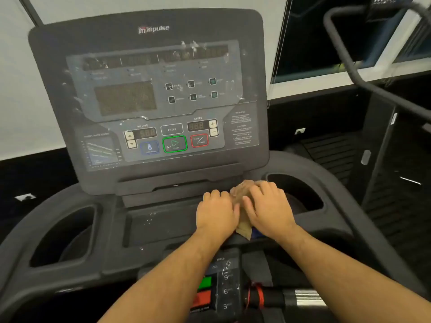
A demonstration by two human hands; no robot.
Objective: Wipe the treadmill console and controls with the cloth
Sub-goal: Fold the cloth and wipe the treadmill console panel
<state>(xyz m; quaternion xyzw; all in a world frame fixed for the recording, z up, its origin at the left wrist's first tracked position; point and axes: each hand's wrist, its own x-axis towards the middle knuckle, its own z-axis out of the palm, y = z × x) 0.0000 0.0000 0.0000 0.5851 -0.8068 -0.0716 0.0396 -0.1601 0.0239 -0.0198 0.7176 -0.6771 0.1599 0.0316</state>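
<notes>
Both hands down flat on the tray below the console [149, 94], at the tray's right end. Left hand [215, 212] and right hand [268, 209] side by side, nearly touching, fingers curled forward and pressing on one tan cloth [242, 191] bunched between and under them. Cloth shows past the fingertips at the far edge and again as a folded corner at the near edge of the tray [163, 220]. Neither hand looks closed round it; they bear down on it, palms low. Probably two hands for pressure, or to gather the cloth into a pad before moving on.

Cloth sits just left of the right cup holder [300, 194]. Left cup holder [63, 238] well apart at the other end. Two cup holders counted.

White specks remain mid-tray and along the top edge of the display, so the upright panel likely not wiped yet. Buttons on the panel: one green start button [175, 144], one red stop button [199, 141]. A second small keypad [225, 285] sits at the near edge, under the forearms.
</notes>
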